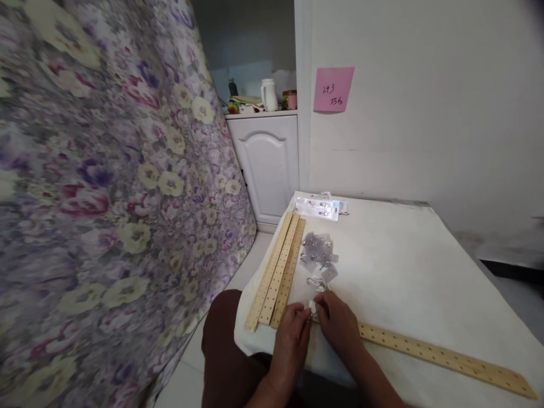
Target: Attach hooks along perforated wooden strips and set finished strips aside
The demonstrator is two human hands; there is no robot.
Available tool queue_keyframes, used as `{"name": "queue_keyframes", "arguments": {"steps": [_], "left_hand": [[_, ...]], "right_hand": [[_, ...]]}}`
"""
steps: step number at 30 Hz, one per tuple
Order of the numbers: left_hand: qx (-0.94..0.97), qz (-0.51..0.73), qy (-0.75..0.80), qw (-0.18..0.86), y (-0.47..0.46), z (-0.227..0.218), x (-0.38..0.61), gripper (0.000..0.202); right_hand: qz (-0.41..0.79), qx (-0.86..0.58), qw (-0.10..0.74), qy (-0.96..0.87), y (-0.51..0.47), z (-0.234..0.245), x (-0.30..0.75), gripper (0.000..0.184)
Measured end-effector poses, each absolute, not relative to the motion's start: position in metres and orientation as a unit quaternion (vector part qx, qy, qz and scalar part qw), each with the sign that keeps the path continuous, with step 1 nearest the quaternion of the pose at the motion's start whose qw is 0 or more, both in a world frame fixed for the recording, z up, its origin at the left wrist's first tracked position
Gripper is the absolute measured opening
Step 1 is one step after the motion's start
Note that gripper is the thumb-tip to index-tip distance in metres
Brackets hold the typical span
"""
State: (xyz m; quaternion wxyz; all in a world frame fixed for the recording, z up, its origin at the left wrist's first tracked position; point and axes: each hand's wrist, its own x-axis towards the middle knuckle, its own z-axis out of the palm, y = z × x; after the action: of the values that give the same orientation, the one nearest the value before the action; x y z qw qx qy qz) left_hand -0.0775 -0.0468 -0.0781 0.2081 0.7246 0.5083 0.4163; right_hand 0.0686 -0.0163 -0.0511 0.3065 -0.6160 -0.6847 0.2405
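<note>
My left hand [293, 328] and my right hand [339, 322] meet near the table's front edge, fingertips pinched together. Between them is a small white piece [313, 307], like a little card or tag, with something tiny and shiny at its lower edge that I cannot make out. A long wooden strip with rows of holes [442, 355] runs from beneath my hands out to the right. Just beyond my fingers lie some small silvery items with a white tag [317, 283]. Farther back is a loose pile of small clear packets [318, 249] with metal bits inside.
Three perforated wooden strips [278, 271] lie side by side along the left of the cloth-covered table [391, 266]. A clear plastic package [317, 208] rests at the far edge. A floral curtain [119, 192] hangs on the left; a white cabinet [272, 164] stands behind.
</note>
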Motion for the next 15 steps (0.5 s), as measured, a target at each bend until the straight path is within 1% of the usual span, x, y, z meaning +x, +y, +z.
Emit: {"name": "queue_keyframes", "arguments": {"steps": [3,9,15], "left_hand": [[0.726,0.416,0.506,0.209,-0.0470,-0.0765,-0.0770,0.029],[0.726,0.409,0.514,0.205,-0.0484,-0.0759,-0.0772,0.027],[0.725,0.418,0.513,0.192,-0.0483,-0.0755,-0.0754,0.027]], "right_hand": [[0.251,-0.615,0.301,-0.684,-0.0166,-0.0501,0.0694,0.012],[0.285,-0.620,0.301,-0.666,-0.0158,-0.0475,0.0713,0.013],[0.298,-0.627,0.292,-0.658,-0.0138,-0.0489,0.0726,0.011]]}}
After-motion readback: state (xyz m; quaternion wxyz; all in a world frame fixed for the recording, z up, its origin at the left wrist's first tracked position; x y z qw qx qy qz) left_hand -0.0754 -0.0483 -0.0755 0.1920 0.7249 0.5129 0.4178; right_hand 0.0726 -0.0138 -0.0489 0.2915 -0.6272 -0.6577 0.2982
